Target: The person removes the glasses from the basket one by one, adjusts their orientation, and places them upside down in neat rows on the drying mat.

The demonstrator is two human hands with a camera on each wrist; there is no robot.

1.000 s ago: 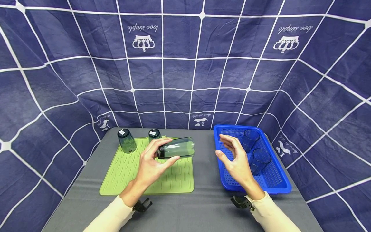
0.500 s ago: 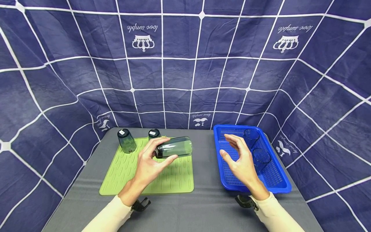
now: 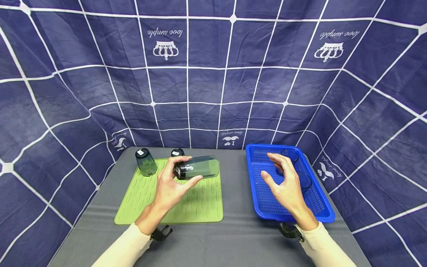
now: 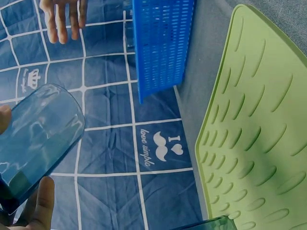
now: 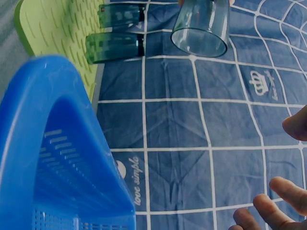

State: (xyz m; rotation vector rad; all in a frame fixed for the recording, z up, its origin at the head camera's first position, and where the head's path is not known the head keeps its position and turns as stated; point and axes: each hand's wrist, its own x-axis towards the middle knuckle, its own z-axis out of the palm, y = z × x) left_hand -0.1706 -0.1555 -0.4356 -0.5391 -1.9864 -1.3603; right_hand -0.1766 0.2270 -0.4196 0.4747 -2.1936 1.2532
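Note:
My left hand (image 3: pixel 169 187) grips a tinted drinking glass (image 3: pixel 201 167) near its dark base, over the green drying mat (image 3: pixel 140 207). The glass lies almost sideways, its mouth pointing right. In the left wrist view the same glass (image 4: pixel 41 134) sits between thumb and fingers. My right hand (image 3: pixel 285 185) is above the blue basket (image 3: pixel 251 185), thumb and fingers apart with nothing between them. On the mat, two more glasses stand upside down: one at the back left (image 3: pixel 146 163), the other (image 3: pixel 177 152) partly hidden behind the left hand.
Two clear glasses stand in the basket, one at the back (image 3: pixel 293 154) and one nearer (image 3: pixel 304 181), both partly covered by the right hand. A grey cloth (image 3: pixel 233 230) covers the table. Blue gridded fabric (image 3: pixel 213 85) walls in the back and sides.
My right hand has moved right, farther over the basket. The left hand has shifted slightly left with the glass, now covering more of the glass standing behind it.

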